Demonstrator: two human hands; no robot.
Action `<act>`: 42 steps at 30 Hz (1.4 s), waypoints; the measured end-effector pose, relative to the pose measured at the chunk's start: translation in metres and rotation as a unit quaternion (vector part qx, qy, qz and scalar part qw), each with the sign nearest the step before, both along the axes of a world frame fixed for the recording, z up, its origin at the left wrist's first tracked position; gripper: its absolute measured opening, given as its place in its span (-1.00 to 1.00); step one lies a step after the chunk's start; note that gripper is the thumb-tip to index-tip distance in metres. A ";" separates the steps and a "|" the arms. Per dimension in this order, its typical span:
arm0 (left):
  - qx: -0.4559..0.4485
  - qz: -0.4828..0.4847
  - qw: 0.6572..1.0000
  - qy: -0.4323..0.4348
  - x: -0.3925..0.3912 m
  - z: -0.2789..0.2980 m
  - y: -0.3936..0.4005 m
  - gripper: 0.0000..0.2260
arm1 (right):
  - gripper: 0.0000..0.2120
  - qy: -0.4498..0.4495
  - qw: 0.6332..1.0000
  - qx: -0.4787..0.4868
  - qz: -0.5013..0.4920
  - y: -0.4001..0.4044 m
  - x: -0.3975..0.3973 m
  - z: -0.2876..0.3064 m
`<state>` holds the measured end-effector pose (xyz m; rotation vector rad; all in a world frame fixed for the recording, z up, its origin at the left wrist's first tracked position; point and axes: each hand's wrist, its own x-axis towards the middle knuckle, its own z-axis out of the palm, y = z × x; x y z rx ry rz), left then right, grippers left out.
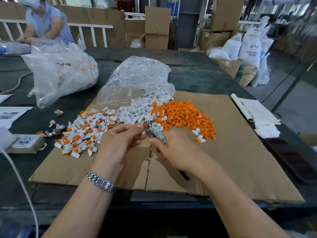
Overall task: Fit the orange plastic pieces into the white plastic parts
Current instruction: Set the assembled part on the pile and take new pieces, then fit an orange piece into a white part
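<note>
Head view: assembled pile (80, 134) left on cardboard (240, 152); loose white parts (137, 110) and orange pieces (187, 115) plentiful. Left hand (118, 143) pinching white part, right hand (176, 150) gripping tool (157, 133), perhaps pressing orange piece.

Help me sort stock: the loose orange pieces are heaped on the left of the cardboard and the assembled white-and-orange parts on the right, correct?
Not quite: the sides are swapped. In the head view the loose orange pieces are heaped on the right of the cardboard, and the assembled white-and-orange parts lie on its left.
</note>
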<state>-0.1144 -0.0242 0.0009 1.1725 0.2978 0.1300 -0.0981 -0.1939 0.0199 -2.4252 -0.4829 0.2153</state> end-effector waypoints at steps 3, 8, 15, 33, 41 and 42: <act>-0.023 -0.004 1.000 0.005 0.000 0.001 0.001 -0.94 | -0.59 -0.024 1.000 -0.004 -0.006 0.002 0.004 -0.007; -0.025 0.012 1.000 -0.002 0.003 0.006 0.002 -0.93 | -0.58 -0.014 0.999 -0.003 0.030 -0.007 0.013 -0.008; 0.071 0.040 0.997 0.011 0.002 0.005 0.014 -0.94 | -0.60 -0.117 0.968 -0.218 0.051 -0.035 0.020 -0.027; 0.637 0.026 0.767 -0.069 0.049 -0.021 0.016 -0.88 | -0.82 -0.117 0.985 -0.095 -0.081 -0.003 0.078 -0.048; 0.668 -0.075 0.736 -0.084 0.071 -0.030 -0.024 -0.81 | -0.93 -0.137 0.981 -0.087 -0.108 -0.007 0.074 -0.048; 0.678 -0.073 0.727 -0.078 0.072 -0.031 -0.027 -0.82 | -0.94 -0.140 0.980 -0.075 -0.116 -0.008 0.072 -0.048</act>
